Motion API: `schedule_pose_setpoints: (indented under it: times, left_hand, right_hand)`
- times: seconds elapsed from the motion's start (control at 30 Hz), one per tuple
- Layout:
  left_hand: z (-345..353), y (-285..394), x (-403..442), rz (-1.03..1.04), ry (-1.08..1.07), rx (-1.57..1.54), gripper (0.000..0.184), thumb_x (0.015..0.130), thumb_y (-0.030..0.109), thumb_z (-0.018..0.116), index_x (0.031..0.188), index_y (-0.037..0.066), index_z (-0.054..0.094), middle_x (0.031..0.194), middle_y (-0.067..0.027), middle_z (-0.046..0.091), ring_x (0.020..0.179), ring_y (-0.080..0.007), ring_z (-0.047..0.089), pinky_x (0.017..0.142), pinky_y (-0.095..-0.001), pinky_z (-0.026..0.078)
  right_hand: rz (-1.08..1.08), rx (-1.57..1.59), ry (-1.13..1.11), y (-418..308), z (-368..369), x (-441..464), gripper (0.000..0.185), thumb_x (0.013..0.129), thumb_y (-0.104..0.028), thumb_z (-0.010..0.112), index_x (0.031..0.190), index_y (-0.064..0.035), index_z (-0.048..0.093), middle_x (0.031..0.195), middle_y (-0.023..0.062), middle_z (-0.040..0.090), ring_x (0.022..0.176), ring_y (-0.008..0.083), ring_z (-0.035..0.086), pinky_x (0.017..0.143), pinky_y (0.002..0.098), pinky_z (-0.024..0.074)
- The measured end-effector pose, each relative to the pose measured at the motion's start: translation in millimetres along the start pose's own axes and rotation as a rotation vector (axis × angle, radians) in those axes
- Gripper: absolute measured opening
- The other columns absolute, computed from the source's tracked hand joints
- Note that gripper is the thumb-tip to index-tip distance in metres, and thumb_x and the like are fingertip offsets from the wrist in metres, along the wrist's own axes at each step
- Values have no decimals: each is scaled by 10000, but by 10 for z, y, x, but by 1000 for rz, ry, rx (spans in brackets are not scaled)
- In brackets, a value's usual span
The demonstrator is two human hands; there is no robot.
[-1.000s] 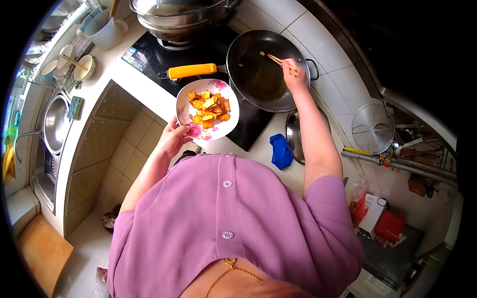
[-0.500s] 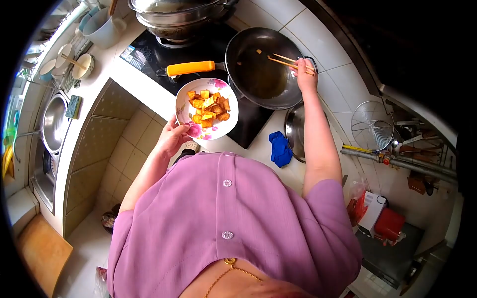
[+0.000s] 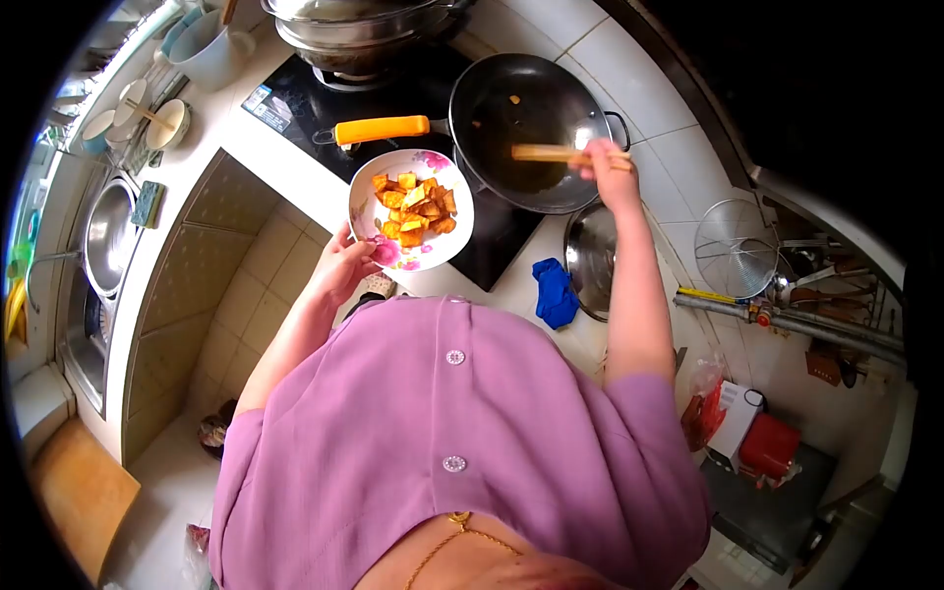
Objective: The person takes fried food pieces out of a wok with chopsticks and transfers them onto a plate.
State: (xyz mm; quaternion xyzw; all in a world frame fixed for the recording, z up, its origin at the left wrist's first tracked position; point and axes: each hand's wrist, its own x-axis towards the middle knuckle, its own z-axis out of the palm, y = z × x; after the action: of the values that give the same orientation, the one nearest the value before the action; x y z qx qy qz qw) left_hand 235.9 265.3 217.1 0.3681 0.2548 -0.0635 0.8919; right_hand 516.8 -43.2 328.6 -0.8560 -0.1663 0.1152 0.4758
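My left hand [image 3: 346, 264] grips the lower left rim of a white floral plate [image 3: 444, 179], which holds several golden-brown fried chunks [image 3: 415, 205]. The plate is beside the dark wok [image 3: 492, 88], in front of its orange handle [image 3: 382, 129]. My right hand [image 3: 610, 172] is closed on wooden chopsticks [image 3: 551, 153] at the wok's right side, their tips over the oil [image 3: 531, 175] and blurred by motion. A small piece of food [image 3: 514, 99] lies on the wok's inner wall, with another tiny bit lower left of it.
A steamer pot [image 3: 344, 39] stands on the black cooktop [image 3: 285, 93] behind the handle. Right of the cooktop lie a metal lid [image 3: 588, 265] and a blue cloth [image 3: 556, 294]. The sink [image 3: 110, 236], a sponge [image 3: 147, 204] and bowls [image 3: 170, 125] are at the left. A wire strainer [image 3: 736, 251] hangs right.
My right hand first moved right, away from the small piece, and the chopsticks have since swung lower over the oil, closer together. My left hand still holds the plate in nearly the same place.
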Motion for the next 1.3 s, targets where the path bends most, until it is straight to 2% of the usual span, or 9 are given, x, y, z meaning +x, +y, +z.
schedule_pose_setpoints:
  times: [0.17, 0.3, 0.43, 0.47, 0.6, 0.9, 1.03, 1.17, 1.3]
  left_hand:
    - [-11, -6, 7, 18, -25, -21, 537, 842, -13, 509, 1333, 64, 308, 1060, -145, 587, 879, -221, 647, 764, -360, 554]
    - [-27, -3, 13, -5, -25, -34, 556, 838, -19, 511, 1341, 69, 292, 1088, -160, 585, 887, -238, 656, 798, -377, 551]
    - [-8, -6, 18, -4, -29, -44, 569, 831, -27, 512, 1346, 69, 288, 1093, -161, 584, 900, -244, 653, 830, -398, 544]
    - [-10, -8, 19, -6, -33, -40, 569, 831, -27, 512, 1346, 69, 288, 1093, -161, 584, 900, -244, 653, 830, -398, 544]
    - [8, 7, 16, -10, -31, -36, 578, 825, -32, 513, 1349, 68, 290, 1074, -156, 586, 903, -235, 646, 842, -401, 538]
    - [11, 6, -1, -20, -12, -10, 507, 835, -30, 501, 1311, 63, 355, 1101, -142, 570, 943, -224, 626, 883, -409, 520]
    - [-13, -1, 15, -11, -32, -8, 525, 837, -29, 499, 1329, 68, 343, 1112, -143, 565, 940, -220, 624, 878, -409, 522]
    - [4, -3, 24, 7, -30, -39, 537, 840, -39, 495, 1337, 57, 317, 1041, -138, 585, 869, -207, 637, 824, -398, 546]
    - [6, 19, 19, 4, -3, -23, 537, 837, -44, 488, 1337, 63, 324, 1052, -136, 577, 879, -202, 631, 831, -410, 541]
  right_hand:
    - [-94, 116, 170, -276, 49, -575, 258, 950, -243, 486, 883, -19, 596, 814, 50, 669, 718, 107, 636, 633, 213, 481]
    - [6, -49, -66, -215, 54, -862, 256, 969, -236, 459, 904, -11, 564, 875, 76, 661, 799, 137, 652, 672, 208, 492]
    - [-98, 84, 160, -313, 113, -997, 255, 969, -223, 461, 882, -7, 566, 861, 74, 658, 775, 130, 646, 665, 216, 487]
    - [-72, 59, 23, -174, 52, -984, 254, 968, -214, 461, 880, -1, 570, 864, 77, 658, 782, 133, 649, 665, 219, 487]
    - [-77, -35, 66, -283, 117, -1069, 256, 963, -203, 468, 885, 8, 592, 844, 61, 661, 777, 127, 656, 648, 229, 499]
    - [-115, 321, 94, -488, 171, -1199, 280, 979, -253, 446, 900, 0, 536, 919, 111, 660, 813, 171, 663, 665, 230, 501]
    - [-161, 358, -182, -627, 411, -1258, 284, 992, -275, 406, 874, -33, 498, 977, 147, 647, 829, 193, 661, 679, 249, 504]
    - [-169, 430, -43, -577, 387, -975, 271, 990, -260, 406, 863, -34, 485, 1002, 157, 644, 826, 204, 661, 677, 246, 503]
    - [-341, -134, 210, -318, 362, -298, 231, 945, -241, 501, 938, -34, 604, 809, 111, 680, 749, 200, 669, 647, 299, 510]
